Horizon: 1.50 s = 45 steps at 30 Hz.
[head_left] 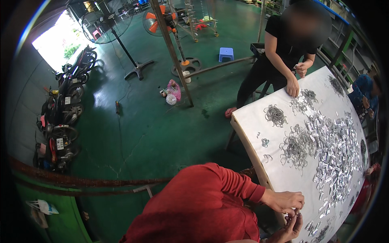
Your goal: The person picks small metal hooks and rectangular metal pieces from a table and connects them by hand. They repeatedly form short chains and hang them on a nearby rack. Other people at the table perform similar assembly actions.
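At the near edge of the white-topped table, my left hand reaches from a red sleeve, its fingers pinched together. Just below it, my right hand is closed too, its fingertips meeting those of the left. Whatever small piece they hold between them is mostly hidden by the fingers. Beyond my hands lies a broad heap of short shiny silver metal pieces. Bent grey wire pieces form a loose pile to its left. A smaller group of silver pieces sits beside my right hand.
A person in black works at the table's far left side; another in blue is at its far side. Another wire pile lies near the corner. Standing fans, a blue stool and parked motorbikes stand on the green floor.
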Tool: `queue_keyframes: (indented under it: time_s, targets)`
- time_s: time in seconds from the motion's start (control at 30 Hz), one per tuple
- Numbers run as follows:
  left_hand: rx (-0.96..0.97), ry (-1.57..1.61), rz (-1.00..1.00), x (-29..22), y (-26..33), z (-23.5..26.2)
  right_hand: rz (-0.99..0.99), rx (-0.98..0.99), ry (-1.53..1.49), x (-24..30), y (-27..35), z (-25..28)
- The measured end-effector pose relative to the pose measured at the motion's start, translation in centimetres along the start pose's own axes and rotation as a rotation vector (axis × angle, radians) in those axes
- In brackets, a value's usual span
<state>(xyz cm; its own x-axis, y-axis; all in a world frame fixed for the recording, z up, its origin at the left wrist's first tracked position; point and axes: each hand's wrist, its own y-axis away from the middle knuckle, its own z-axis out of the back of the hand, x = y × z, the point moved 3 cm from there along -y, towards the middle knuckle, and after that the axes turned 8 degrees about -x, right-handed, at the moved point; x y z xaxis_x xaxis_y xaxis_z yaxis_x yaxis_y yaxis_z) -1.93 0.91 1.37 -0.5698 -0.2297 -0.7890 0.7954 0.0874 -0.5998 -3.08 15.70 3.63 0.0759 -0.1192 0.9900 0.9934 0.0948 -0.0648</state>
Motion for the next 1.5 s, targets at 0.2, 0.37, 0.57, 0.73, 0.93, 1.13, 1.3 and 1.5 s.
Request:
queue_keyframes:
  time_s: [0.2, 0.37, 0.57, 0.73, 0.93, 1.13, 1.3, 1.5]
  targets:
    - [0.043, 0.245, 0.075, 0.9, -0.8, -1.0, 0.147, 0.039, 0.032, -0.2, -0.3, 0.7]
    - [0.069, 0.317, 0.119, 1.3, -0.4, -0.9, 0.093, 0.095, 0.049, -0.1, -5.7, 4.2]
    - [0.124, 0.272, 0.07, 1.5, 0.2, -1.3, 0.147, 0.022, 0.493, -12.2, -27.8, 8.8]
    - [0.132, 0.277, 0.159, 2.0, 1.0, -1.3, 0.449, 0.055, 1.227, -18.9, -34.9, 4.0]
    - [0.131, 0.273, 0.093, 1.6, 1.3, -1.0, 0.566, 0.2, 1.0, -18.3, -32.6, 1.7]
    - [0.108, 0.303, 0.057, 0.2, 1.7, -0.9, 0.412, 0.016, 0.735, -15.8, -32.1, 3.1]
    - [0.102, 0.304, 0.081, -0.7, 2.2, -1.0, 0.322, 0.089, 0.525, -13.9, -31.1, 1.3]
    - [0.084, 0.246, 0.018, -2.3, 2.5, -0.5, 0.605, 0.156, 0.754, -15.8, -26.9, -1.8]
